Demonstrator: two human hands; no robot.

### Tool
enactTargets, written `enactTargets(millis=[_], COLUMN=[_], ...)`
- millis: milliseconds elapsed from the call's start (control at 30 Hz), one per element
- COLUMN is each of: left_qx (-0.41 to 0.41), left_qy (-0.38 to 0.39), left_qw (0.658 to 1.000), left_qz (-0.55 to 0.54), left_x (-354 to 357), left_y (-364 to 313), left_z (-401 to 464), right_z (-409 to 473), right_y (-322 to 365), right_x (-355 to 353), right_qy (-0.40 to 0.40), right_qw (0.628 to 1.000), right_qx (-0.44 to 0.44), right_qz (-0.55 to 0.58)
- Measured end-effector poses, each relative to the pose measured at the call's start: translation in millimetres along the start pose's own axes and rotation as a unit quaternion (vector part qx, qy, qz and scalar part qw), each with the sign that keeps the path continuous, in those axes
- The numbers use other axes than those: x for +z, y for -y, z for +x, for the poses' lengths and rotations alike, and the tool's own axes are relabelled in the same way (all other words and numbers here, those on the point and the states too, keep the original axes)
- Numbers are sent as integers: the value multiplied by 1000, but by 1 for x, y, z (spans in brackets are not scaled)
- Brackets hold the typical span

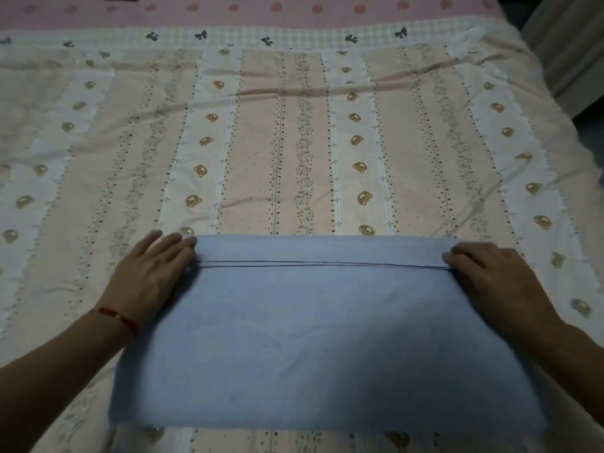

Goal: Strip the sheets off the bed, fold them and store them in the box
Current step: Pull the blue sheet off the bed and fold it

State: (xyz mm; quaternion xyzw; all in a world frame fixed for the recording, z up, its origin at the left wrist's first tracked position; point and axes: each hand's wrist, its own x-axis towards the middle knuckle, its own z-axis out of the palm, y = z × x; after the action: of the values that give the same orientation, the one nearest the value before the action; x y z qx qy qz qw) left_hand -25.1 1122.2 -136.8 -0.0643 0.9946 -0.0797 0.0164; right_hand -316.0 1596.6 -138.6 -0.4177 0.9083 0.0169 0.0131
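**Folded blue sheet lies flat on the bed, both hands at its far corners**

Nearest the camera lies a blue sheet (323,338), folded into a wide rectangle and resting on the bed's patterned cover (287,142), a pale pink and white striped cloth printed with small bear faces. A thin dark line of stitching runs across the sheet near its far edge. The left hand (148,273) rests at the sheet's far left corner, fingers straight and spread, the fingertips touching the folded edge; a red cord bracelet (119,318) circles that wrist. The right hand (490,273) is at the far right corner with its fingers curled on the sheet's edge, pinching the fold. Beyond the cover, a pink spotted bed sheet (261,9) shows at the head of the bed.
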Motion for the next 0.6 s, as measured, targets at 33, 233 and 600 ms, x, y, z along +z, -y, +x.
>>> enactTargets(millis=[33,233,600], left_qx=[-19,-177,-279], left_qy=[30,85,208], left_qw=[999,979,924], left_qz=[-4,-57,-159], left_x=[11,-17,-2], left_y=[-5,-51,-179], left_z=[-11,1,105], right_z=[-6,6,91], right_y=[4,41,137], right_x=[8,-9,26], right_qy=[10,-10,157], right_qw=[1000,995,975], right_qx=[7,98,137], right_qz=[9,15,72])
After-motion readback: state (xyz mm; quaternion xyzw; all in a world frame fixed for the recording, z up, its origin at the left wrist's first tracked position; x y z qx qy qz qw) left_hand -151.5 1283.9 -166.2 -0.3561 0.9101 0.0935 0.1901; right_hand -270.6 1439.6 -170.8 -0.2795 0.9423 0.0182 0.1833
